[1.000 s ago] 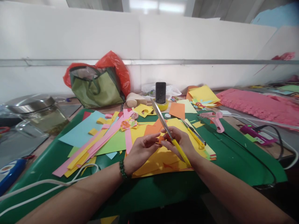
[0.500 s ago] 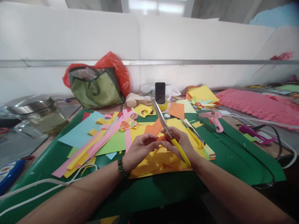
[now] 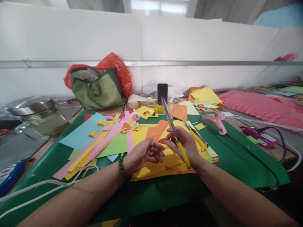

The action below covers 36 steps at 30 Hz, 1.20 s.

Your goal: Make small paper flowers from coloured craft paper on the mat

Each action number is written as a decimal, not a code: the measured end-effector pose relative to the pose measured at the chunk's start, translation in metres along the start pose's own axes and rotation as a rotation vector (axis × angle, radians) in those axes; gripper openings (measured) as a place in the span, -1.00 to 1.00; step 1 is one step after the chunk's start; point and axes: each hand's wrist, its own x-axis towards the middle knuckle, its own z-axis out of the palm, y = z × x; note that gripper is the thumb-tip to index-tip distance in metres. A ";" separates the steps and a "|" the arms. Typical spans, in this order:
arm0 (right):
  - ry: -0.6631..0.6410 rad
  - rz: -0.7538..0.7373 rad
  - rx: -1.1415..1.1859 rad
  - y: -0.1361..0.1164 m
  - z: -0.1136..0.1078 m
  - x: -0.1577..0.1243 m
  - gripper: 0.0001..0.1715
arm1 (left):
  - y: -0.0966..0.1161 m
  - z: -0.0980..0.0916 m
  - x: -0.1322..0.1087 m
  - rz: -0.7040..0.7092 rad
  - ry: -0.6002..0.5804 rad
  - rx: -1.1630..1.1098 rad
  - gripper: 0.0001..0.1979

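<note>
Scissors with long metal blades and yellow handles (image 3: pixel 183 154) rest in my right hand (image 3: pixel 186 143), blades pointing up and away. A small orange paper piece (image 3: pixel 162 141) shows at that hand's thumb and fingertips; whether it is pinched there I cannot tell. My left hand (image 3: pixel 144 154), with a green bead bracelet at the wrist, is open and holds nothing, its palm turned toward the right hand. Under both hands lie yellow paper sheets (image 3: pixel 153 168) with orange scraps (image 3: pixel 176 168) on them.
Pink and yellow paper strips (image 3: pixel 94 148) and a ribbon-like paper flower (image 3: pixel 130 126) lie left on the green mat (image 3: pixel 239 160). A yellow cutter (image 3: pixel 197 138) and pink glue gun (image 3: pixel 216 121) lie right. Behind stand a phone (image 3: pixel 162 91) and green bag (image 3: pixel 97 88). White cables (image 3: pixel 47 184) cross the left.
My left hand has drawn apart from the right and its fingers have opened. The scissors have turned slightly in my right hand, their tips shifting right.
</note>
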 end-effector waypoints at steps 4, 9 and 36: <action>-0.089 -0.055 -0.056 0.000 0.001 -0.003 -0.69 | 0.000 -0.004 0.001 -0.047 -0.139 -0.086 -0.57; -0.116 -0.101 -0.042 0.001 0.000 -0.003 -0.72 | 0.000 -0.006 0.000 0.062 -0.125 -0.114 -0.63; -0.056 0.278 0.076 -0.014 0.001 -0.001 -0.61 | 0.000 -0.002 0.001 0.204 0.055 -0.032 -0.63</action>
